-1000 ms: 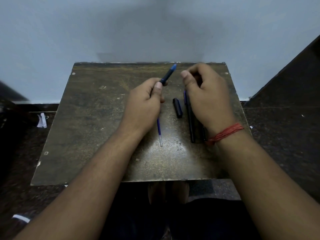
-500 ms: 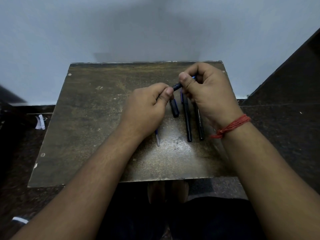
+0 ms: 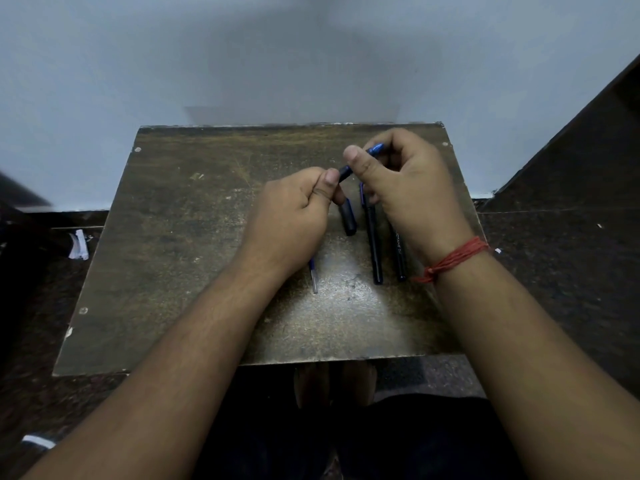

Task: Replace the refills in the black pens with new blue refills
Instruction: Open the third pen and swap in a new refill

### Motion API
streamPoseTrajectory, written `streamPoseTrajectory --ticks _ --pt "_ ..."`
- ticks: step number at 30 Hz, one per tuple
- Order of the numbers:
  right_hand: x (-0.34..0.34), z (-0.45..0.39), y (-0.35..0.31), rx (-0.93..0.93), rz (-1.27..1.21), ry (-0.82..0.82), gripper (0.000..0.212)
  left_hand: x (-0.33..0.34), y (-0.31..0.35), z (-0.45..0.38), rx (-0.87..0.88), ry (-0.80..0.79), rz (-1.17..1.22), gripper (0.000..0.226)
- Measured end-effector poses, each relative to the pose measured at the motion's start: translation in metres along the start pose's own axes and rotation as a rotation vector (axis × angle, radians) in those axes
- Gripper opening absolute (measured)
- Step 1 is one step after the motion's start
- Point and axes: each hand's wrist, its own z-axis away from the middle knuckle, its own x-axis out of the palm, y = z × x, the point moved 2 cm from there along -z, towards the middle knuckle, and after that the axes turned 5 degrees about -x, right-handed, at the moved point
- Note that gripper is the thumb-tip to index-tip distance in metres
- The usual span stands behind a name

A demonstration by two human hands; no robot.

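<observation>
A worn, dark brown rectangular wooden board (image 3: 180, 258) lies on a dark speckled floor (image 3: 561, 278) against a pale grey-blue wall (image 3: 242, 57), and everything below is placed by that board. Two bare forearms reach in from its near edge and meet above its far right part. The right hand (image 3: 412, 192), with a red thread band (image 3: 453, 259) knotted round the wrist, is curled above the board's far right corner, thumb and fingers pinched on the blue-tipped end of a short black pen piece (image 3: 360, 161). The left hand (image 3: 291, 216), a loose fist just left of it over the board's middle, pinches the other, black end of the same piece between thumb and forefinger, so the piece spans the small gap between the hands and tilts up to the right.

On the board, under the right hand, two long black pens (image 3: 375, 251) lie side by side, running toward the near edge; the right one carries pale lettering too small to read. Just left of them lies a short black pen cap (image 3: 348, 216). A thin blue refill (image 3: 313, 277) with a clear end shows from beneath the left wrist, near the board's centre. Off the board's left edge, a small scrap of white paper (image 3: 79, 244) lies on the floor.
</observation>
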Motion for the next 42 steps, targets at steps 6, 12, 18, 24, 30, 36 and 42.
streamPoseTrajectory --ticks 6,12,18,24,30,36,42 --pt "-0.0017 0.0006 0.0023 0.075 -0.394 -0.042 0.029 -0.0002 0.002 0.0007 -0.03 0.017 0.053 0.036" --pt "0.0012 -0.0001 0.0064 0.143 -0.29 0.027 0.01 0.0029 0.003 0.003 -0.045 0.003 0.067 0.036" --pt "-0.0011 -0.0004 0.0039 0.193 -0.488 -0.022 0.021 0.001 0.0015 0.0019 -0.058 0.019 0.09 0.037" --pt "0.0025 0.0006 0.0071 0.211 -0.396 0.04 0.013 0.0023 0.0021 0.003 -0.057 0.014 0.088 0.037" --pt "0.0032 0.0022 0.0048 0.204 -0.414 0.01 0.007 0.0011 0.0019 0.0015 -0.07 0.026 0.085 0.036" --pt "0.0041 0.0017 0.0047 0.188 -0.36 0.072 0.016 0.0038 0.0051 0.004 -0.046 -0.003 0.093 0.035" --pt "0.0022 0.002 -0.0006 0.189 -0.47 0.021 0.016 0.0032 0.0036 0.0033 -0.058 -0.007 0.106 0.035"
